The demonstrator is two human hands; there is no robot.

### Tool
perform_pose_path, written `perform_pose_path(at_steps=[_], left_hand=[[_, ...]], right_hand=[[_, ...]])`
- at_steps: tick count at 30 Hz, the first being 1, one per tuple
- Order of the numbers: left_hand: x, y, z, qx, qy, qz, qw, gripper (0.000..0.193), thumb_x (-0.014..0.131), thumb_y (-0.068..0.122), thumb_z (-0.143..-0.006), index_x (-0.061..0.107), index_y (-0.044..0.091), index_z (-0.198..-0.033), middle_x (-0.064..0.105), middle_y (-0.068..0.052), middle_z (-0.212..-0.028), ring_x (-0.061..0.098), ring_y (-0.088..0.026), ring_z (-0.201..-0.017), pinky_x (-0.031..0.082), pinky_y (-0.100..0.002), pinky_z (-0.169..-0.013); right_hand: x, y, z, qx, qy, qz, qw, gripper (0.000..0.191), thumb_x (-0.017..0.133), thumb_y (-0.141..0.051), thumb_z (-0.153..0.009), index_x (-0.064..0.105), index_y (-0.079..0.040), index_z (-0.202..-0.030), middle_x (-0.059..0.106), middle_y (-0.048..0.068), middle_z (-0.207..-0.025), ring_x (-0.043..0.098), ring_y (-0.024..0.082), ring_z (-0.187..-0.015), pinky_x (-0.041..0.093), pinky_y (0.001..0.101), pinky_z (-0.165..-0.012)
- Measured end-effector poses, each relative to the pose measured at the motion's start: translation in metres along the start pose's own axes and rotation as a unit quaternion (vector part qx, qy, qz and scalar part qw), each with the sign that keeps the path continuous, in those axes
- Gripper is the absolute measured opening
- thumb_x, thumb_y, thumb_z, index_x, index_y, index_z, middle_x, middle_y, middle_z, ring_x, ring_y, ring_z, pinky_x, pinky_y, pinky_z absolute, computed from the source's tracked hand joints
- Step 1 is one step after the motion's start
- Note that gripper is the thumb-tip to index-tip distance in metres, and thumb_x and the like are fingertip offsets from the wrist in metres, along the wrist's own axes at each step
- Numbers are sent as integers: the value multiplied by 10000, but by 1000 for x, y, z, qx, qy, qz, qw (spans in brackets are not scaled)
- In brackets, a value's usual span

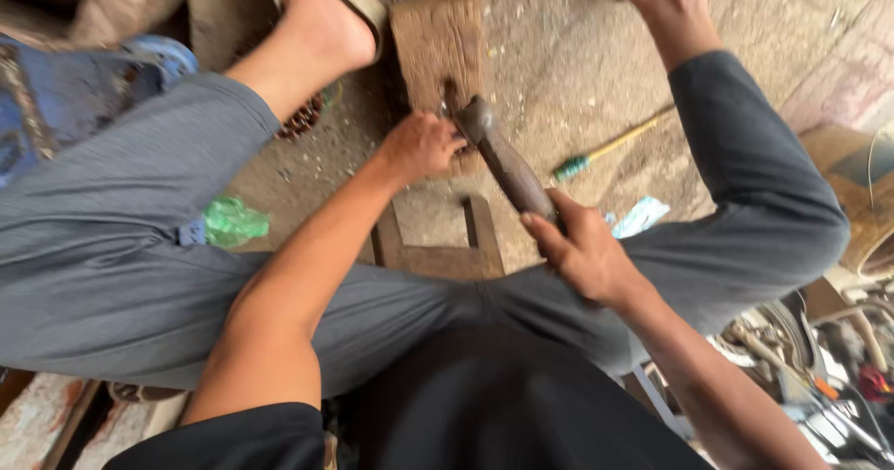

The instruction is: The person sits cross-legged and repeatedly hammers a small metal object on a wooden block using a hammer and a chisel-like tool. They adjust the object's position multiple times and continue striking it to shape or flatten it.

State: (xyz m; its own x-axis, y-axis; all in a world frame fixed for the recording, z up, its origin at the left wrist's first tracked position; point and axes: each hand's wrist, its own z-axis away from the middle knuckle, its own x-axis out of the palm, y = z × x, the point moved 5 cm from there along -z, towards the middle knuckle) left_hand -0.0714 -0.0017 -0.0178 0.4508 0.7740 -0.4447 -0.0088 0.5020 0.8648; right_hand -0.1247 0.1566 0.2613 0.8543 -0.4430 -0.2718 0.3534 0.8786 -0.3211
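Both hands busy: my right hand (585,251) fingers wrapped around hammer (507,163) handle, left hand (419,146) fingers pinching a small piece on wooden block (433,37) at frame centre; best strike short, fingertips clear.

A crumpled green plastic wrapper (233,220) is lying on the dusty ground at about nine o'clock from the middle of the view, tucked just beside the grey trouser leg. A pale blue and white packet (641,216), flat and slightly creased, is lying at about three o'clock, partly hidden behind the other trouser leg. No labels, signs or screens are showing clearly; the clutter at five o'clock is too blurred to tell.
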Motion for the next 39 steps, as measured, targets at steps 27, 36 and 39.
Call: perform_pose_path(at_steps=[27,36,39], left_hand=[[3,4,3,-17,6,-47,999,354,720,266,-944,709,8,-1186,694,-184,-722,699,-323,-651,591,-434,-610],[11,-2,10,16,48,-41,998,301,733,278,-947,707,18,-1098,713,-193,-792,706,-334,-710,586,-441,-676],[5,6,10,120,89,-119,982,172,713,236,-936,725,71,-983,754,-188,-967,718,-320,-741,582,-436,-679]], right_hand=[[7,11,-4,36,7,-111,993,393,579,-354,-1025,589,33,-959,605,64,-636,598,151,-529,496,314,-491],[17,17,1,47,32,-70,996,381,571,-392,-1008,627,-15,-1021,636,76,-638,594,139,-550,489,309,-518],[9,18,9,71,49,-182,980,351,560,-384,-965,625,-54,-1064,603,80,-632,584,147,-516,490,329,-474]])
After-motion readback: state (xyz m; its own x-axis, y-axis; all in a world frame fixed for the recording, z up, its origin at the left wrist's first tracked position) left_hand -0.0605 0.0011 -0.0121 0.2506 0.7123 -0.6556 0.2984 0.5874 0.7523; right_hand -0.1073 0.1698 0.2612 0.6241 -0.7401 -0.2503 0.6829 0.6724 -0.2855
